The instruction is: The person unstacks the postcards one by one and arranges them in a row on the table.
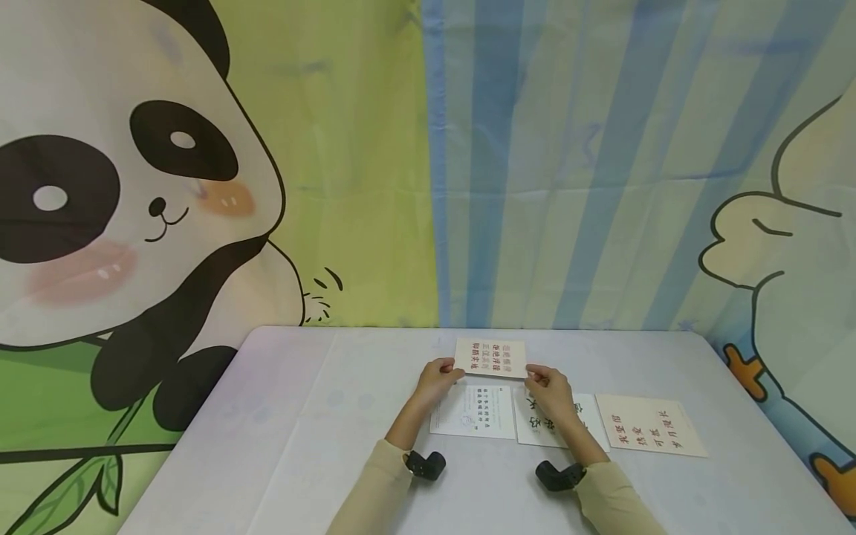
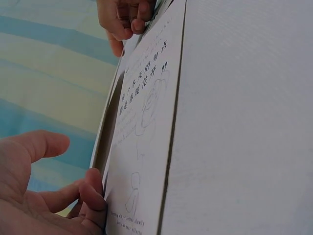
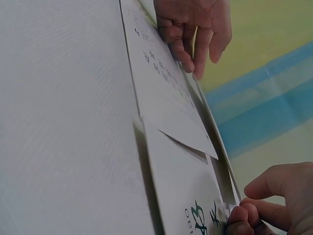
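In the head view, a cream card (image 1: pixel 490 358) with columns of red and faint lettering lies between both hands, its near edge showing a dark gap beneath. At its left end, my left hand (image 1: pixel 438 381) grips the edge with curled fingers; the left wrist view shows that thumb (image 2: pixel 49 144) standing apart. My right hand (image 1: pixel 550 390) holds the opposite end near the corner. Closer to me are a white card (image 1: pixel 461 412) with black lettering and a line drawing, and another white card (image 1: pixel 535 429) with large dark characters, partly covered by the right hand and forearm.
A cream card (image 1: pixel 649 423) with red characters lies at the right of the row. The white-covered table (image 1: pixel 321 446) stands before a printed curtain (image 1: pixel 361 186) with a panda. Each wrist carries a black device (image 1: pixel 426 466).
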Demonstrator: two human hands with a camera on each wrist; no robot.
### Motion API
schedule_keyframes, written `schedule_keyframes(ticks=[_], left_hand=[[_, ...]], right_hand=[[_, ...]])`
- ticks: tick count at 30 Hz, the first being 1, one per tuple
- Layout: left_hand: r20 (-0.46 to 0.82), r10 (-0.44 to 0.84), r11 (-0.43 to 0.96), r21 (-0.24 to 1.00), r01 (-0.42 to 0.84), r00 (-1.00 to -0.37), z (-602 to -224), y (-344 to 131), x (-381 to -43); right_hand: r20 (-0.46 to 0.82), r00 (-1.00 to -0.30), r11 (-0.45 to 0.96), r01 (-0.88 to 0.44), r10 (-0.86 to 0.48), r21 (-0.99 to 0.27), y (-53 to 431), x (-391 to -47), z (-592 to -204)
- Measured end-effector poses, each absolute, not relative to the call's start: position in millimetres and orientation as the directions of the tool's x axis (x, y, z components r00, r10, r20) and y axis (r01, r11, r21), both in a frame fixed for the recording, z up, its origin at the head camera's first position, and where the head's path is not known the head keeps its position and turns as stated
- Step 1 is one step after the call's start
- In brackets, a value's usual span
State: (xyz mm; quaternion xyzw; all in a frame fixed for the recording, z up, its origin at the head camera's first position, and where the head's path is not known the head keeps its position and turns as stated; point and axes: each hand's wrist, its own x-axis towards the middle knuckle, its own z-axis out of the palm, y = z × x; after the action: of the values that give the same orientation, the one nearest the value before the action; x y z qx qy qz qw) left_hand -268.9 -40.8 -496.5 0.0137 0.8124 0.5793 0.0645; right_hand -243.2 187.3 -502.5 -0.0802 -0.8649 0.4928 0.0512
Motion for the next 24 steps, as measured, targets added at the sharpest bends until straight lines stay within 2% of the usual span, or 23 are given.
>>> schedule_keyframes(ticks=[10,14,24], left_hand=[[-0.125,0.055,0.372,0.923,-0.096,-0.991,-499.4,-42.2,-273.3],[-0.103,0.047,0.355,0.931,-0.079,-0.994,-499.7,-43.6,-272.7],[-0.032,0.002,0.326,0.945,-0.029,-0.999,-499.6,-44.8,-272.4]], right_hand=[[0.011,-0.983,0.45,0.074,0.183,-0.89,189.1,-241.8,-503.2],[0.012,-0.983,0.439,0.07,0.181,-0.896,189.0,-241.0,-503.5],[0.003,-0.984,0.298,0.05,0.176,-0.953,189.4,-239.2,-503.6]])
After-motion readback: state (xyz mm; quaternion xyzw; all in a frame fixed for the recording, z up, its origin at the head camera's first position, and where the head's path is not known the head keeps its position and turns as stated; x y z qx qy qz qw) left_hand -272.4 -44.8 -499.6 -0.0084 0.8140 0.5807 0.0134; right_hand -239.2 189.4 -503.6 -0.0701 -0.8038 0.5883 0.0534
